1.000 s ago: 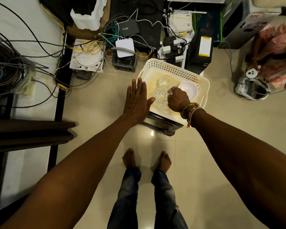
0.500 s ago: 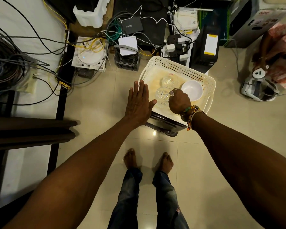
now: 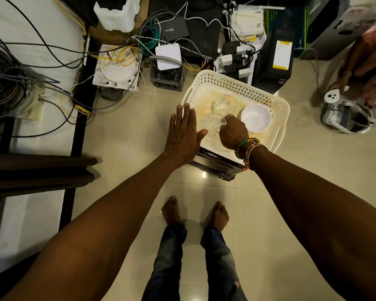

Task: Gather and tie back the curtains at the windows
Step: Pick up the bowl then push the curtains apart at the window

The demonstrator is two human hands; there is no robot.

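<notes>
**Bowls in hand, curtain not started**

My left hand (image 3: 183,131) is flat, fingers straight, at the basket's (image 3: 237,83) left rim. My right hand (image 3: 233,132) pinches the glass bowl (image 3: 212,124) inside. I'd set it down gently, clear of the white bowl (image 3: 256,117). What looks like the curtain (image 3: 41,172) is well left of the basket, far from both hands.

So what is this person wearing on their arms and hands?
Both arms are bare as far as the picture shows, no sleeves in view. The right hand is ungloved; its wrist carries a stack of bracelets: one of green, yellow and orange beads, plus thin orange and pale bands. The left hand and its wrist carry nothing: no glove, no watch.
</notes>
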